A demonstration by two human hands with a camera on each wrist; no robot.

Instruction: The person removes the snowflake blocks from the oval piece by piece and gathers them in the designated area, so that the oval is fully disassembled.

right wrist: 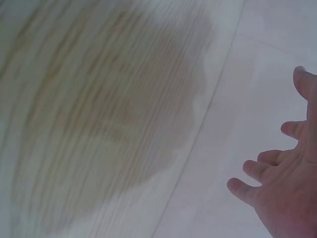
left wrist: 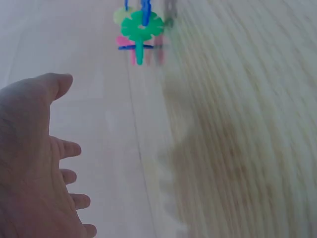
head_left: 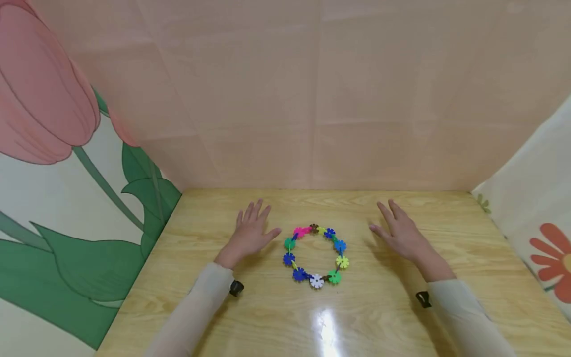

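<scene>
A closed ring of colourful notched plastic discs point(head_left: 316, 281) lies flat on the wooden table point(head_left: 366, 317), its flower-like pieces linked edge to edge in blue, green, white, yellow, pink and brown. Left of the ring, my left hand point(head_left: 251, 235) is spread with fingers extended, touching none of the discs. On the other side my right hand point(head_left: 403, 235) is held above the table with its fingers apart, and its shadow falls on the wood. In the left wrist view a green disc point(left wrist: 142, 26) of the ring shows beyond the thumb. The right wrist view shows only the hand, table and backdrop.
A pink cloth backdrop point(head_left: 312, 99) rises behind the table's far edge. At the left hangs a sheet with printed tulips point(head_left: 44, 89); at the right, a white one with a red flower point(head_left: 553, 260). Each wrist wears a small black device point(head_left: 236, 288).
</scene>
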